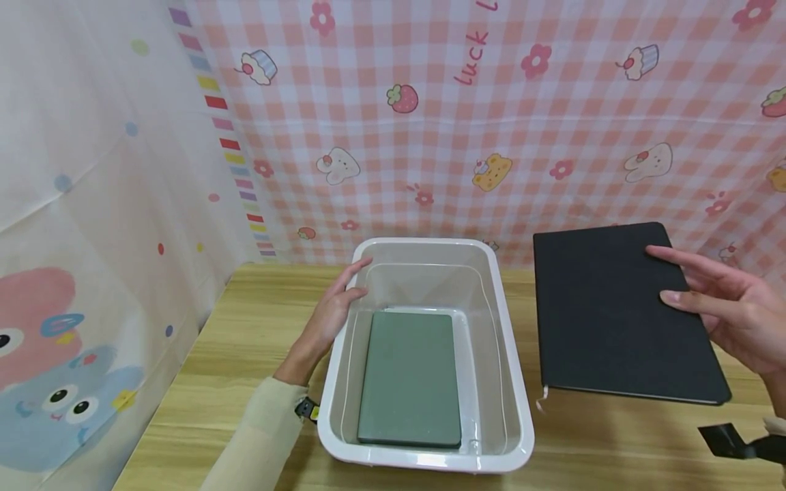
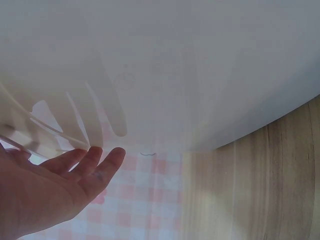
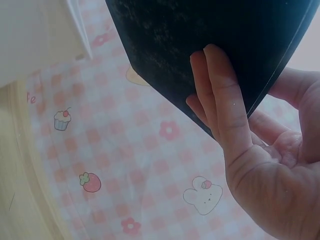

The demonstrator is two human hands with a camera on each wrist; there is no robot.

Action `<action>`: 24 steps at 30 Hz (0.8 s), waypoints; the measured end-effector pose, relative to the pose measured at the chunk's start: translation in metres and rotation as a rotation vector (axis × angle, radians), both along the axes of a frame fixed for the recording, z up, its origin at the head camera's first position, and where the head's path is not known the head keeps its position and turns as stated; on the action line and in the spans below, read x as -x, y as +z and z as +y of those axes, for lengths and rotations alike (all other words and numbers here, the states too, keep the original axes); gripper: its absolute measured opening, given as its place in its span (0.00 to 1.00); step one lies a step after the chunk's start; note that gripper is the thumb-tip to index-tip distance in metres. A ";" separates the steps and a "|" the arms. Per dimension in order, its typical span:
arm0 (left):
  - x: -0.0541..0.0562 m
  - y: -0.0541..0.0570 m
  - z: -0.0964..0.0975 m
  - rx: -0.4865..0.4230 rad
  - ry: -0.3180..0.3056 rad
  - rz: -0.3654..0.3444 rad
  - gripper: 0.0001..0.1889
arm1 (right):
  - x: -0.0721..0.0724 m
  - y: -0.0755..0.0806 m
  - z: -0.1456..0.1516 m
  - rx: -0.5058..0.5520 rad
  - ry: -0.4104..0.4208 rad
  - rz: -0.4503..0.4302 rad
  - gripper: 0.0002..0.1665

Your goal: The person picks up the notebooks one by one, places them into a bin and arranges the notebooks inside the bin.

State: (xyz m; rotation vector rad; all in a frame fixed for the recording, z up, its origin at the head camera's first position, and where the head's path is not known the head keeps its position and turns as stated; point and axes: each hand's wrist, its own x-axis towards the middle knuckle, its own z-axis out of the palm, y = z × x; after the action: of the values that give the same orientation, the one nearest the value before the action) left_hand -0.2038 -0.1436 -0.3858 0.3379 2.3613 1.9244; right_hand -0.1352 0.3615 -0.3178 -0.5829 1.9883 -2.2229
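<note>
With thumb and fingers on its right edge, my right hand [image 1: 737,307] grips a black notebook [image 1: 620,320] above the table, right of a white plastic basin [image 1: 518,409]. In the right wrist view, fingers [image 3: 227,95] lie on the notebook's underside. A pale ribbon [image 1: 543,397] hangs from its lower left corner. My left hand [image 1: 331,310] holds the basin's left rim, thumb and index finger over the edge. Other fingers [image 2: 92,165] meet the outer wall in the left wrist view. A green notebook [image 1: 410,378] lies flat on the basin's floor.
The basin stands on a wood-grain table [image 1: 245,327]. Behind it hangs a pink checked cloth [image 1: 368,136] with cartoon prints. A white cloth [image 1: 92,204] with dots and cartoon figures hangs at the left.
</note>
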 end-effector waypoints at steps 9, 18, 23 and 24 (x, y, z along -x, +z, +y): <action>0.000 0.000 0.000 0.005 -0.004 0.009 0.27 | -0.002 0.005 -0.009 -0.135 -0.085 -0.006 0.38; 0.000 -0.001 0.000 0.004 -0.008 0.008 0.27 | 0.001 0.012 -0.021 -0.178 -0.119 0.006 0.39; 0.000 -0.001 0.000 0.008 -0.008 0.011 0.27 | 0.004 0.017 -0.026 -0.178 -0.089 -0.009 0.39; 0.000 0.000 0.000 0.007 -0.008 0.011 0.27 | 0.005 0.018 -0.026 -0.182 -0.079 -0.012 0.39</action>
State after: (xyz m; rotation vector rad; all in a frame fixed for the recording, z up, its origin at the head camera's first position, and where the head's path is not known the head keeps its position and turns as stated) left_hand -0.2036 -0.1440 -0.3860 0.3573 2.3693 1.9148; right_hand -0.1398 0.3350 -0.2999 -0.4765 2.2131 -2.0507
